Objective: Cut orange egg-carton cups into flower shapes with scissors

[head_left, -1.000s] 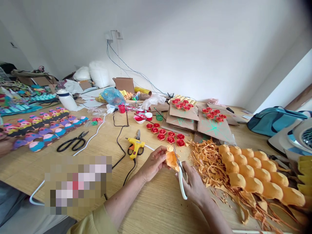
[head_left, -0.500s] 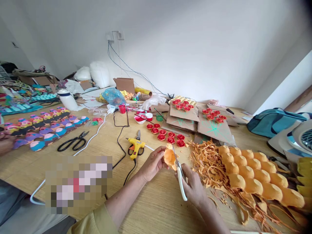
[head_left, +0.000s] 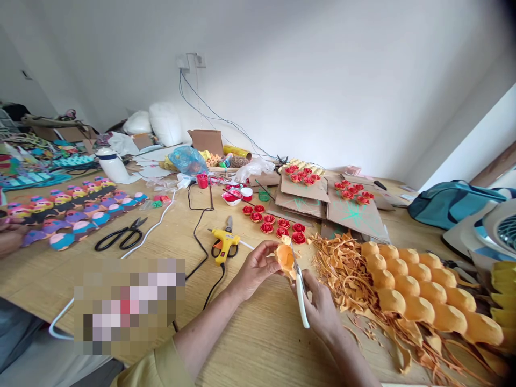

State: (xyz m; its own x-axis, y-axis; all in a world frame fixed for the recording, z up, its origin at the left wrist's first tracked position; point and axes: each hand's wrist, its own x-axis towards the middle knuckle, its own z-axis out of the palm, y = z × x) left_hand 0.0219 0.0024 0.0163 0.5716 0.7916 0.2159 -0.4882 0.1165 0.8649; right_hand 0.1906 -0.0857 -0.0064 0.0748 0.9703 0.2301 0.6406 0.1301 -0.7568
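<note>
Pinching one orange cup (head_left: 286,259) in left hand (head_left: 257,270), above near tabletop (head_left: 245,346); gripping one pair of white-handled scissors (head_left: 301,305) in right hand (head_left: 320,305), at cup's right rim. Counted nine red roses (head_left: 269,217) farther off.

The left hand (head_left: 255,271) holds an orange cup (head_left: 285,261) above the wooden surface (head_left: 242,349); the right hand (head_left: 320,303) grips white-handled scissors (head_left: 301,303), their blades at the cup's edge, though whether they bite into it is hard to tell; red roses (head_left: 283,222) sit just beyond; a yellow glue gun (head_left: 224,242) lies to the left; orange scraps (head_left: 342,269) heap at the right, beside an orange egg tray (head_left: 419,293).
</note>
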